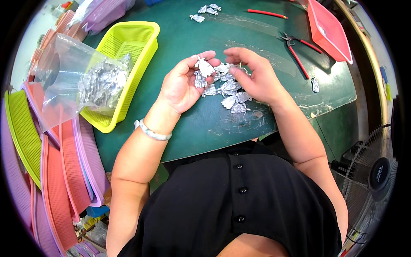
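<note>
My left hand [179, 88] is half curled, palm up, with a few small silver metal castings [204, 67] held against its fingers. They are flat with ragged, leaf-like outlines; their exact kind cannot be made out. Close beside it, my right hand [259, 79] arches over a loose pile of the same castings [230, 88] on the green work mat. Its thumb and fingers are apart, the thumb at the pile's upper edge. Nothing shows clearly gripped in it, though its fingers partly cover some pieces.
At left, a yellow-green basket [150, 51] holds a clear bag of silver castings [105, 85]. Stacked baskets [58, 180] stand beside the table. Red-handled cutters [297, 53], a red pen [267, 13] and a pink tray [327, 36] lie farther off. A fan [379, 173] stands right.
</note>
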`<state>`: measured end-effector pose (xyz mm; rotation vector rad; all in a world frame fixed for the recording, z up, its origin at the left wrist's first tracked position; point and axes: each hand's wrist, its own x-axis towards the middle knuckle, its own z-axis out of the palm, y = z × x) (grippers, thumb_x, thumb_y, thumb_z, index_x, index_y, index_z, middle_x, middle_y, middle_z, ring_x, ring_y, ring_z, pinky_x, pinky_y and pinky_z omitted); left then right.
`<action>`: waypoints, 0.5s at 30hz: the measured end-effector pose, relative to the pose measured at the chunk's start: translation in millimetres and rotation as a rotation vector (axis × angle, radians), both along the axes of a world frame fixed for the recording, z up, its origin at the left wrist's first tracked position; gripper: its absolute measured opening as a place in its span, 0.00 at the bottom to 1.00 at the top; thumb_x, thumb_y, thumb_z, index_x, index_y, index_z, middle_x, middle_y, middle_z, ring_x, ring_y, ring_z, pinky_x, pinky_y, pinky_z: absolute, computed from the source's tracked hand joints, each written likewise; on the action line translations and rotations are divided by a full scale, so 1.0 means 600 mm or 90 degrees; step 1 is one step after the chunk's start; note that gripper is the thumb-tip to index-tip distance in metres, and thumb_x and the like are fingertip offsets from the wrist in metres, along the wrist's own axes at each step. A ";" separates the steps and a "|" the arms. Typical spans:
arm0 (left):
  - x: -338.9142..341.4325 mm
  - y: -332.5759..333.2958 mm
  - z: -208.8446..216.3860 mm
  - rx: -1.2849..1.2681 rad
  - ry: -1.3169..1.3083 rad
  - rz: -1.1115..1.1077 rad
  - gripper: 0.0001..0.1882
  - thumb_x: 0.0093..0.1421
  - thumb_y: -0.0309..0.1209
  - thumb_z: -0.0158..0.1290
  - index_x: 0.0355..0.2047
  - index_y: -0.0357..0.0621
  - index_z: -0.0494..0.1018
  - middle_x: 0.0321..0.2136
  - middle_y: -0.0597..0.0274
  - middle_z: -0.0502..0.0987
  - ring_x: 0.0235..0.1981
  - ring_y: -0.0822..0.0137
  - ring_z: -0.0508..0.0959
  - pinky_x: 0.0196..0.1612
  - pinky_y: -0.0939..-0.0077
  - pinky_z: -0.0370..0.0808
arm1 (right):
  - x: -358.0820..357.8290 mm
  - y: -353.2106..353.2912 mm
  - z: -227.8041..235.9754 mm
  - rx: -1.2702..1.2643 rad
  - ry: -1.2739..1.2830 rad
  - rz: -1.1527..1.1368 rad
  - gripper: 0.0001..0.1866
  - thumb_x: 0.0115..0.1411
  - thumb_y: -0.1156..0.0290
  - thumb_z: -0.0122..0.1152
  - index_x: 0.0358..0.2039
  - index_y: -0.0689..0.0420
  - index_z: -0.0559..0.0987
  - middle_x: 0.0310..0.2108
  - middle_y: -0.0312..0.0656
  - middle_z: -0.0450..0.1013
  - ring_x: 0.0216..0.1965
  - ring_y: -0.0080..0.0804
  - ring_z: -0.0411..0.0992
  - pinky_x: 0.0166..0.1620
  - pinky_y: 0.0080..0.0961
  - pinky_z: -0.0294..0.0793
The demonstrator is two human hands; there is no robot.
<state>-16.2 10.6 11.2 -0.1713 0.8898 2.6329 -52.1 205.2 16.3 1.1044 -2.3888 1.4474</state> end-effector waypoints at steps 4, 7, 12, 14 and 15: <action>-0.004 -0.009 -0.006 0.046 0.012 -0.031 0.19 0.61 0.32 0.38 0.47 0.30 0.63 0.35 0.49 0.73 0.32 0.64 0.72 0.36 0.74 0.72 | -0.003 0.005 -0.001 0.191 0.103 0.020 0.18 0.45 0.75 0.58 0.40 0.59 0.72 0.36 0.44 0.71 0.40 0.46 0.66 0.44 0.36 0.65; -0.005 -0.010 -0.005 0.051 0.020 -0.045 0.19 0.61 0.32 0.37 0.47 0.29 0.63 0.34 0.49 0.73 0.33 0.63 0.73 0.36 0.74 0.72 | -0.004 0.007 0.001 0.205 0.064 0.020 0.19 0.45 0.78 0.57 0.41 0.60 0.71 0.38 0.44 0.70 0.43 0.42 0.65 0.46 0.33 0.65; -0.003 -0.011 -0.004 0.042 0.003 -0.045 0.19 0.61 0.31 0.37 0.47 0.28 0.64 0.34 0.49 0.73 0.32 0.63 0.72 0.36 0.74 0.72 | -0.004 0.003 -0.005 0.157 0.068 -0.026 0.19 0.45 0.78 0.57 0.42 0.60 0.71 0.38 0.45 0.70 0.43 0.42 0.65 0.46 0.32 0.65; -0.003 -0.011 -0.004 0.036 0.001 -0.042 0.19 0.61 0.31 0.36 0.47 0.28 0.64 0.34 0.49 0.73 0.32 0.63 0.72 0.36 0.74 0.72 | -0.004 0.002 -0.007 0.168 0.091 -0.041 0.20 0.45 0.79 0.57 0.42 0.60 0.71 0.38 0.45 0.70 0.43 0.42 0.65 0.46 0.32 0.66; -0.003 -0.010 -0.004 0.032 0.000 -0.040 0.19 0.61 0.31 0.36 0.47 0.27 0.64 0.34 0.49 0.73 0.32 0.63 0.72 0.36 0.74 0.73 | -0.005 0.003 -0.007 0.186 0.092 -0.041 0.21 0.44 0.79 0.57 0.42 0.60 0.71 0.38 0.45 0.70 0.43 0.42 0.65 0.45 0.32 0.66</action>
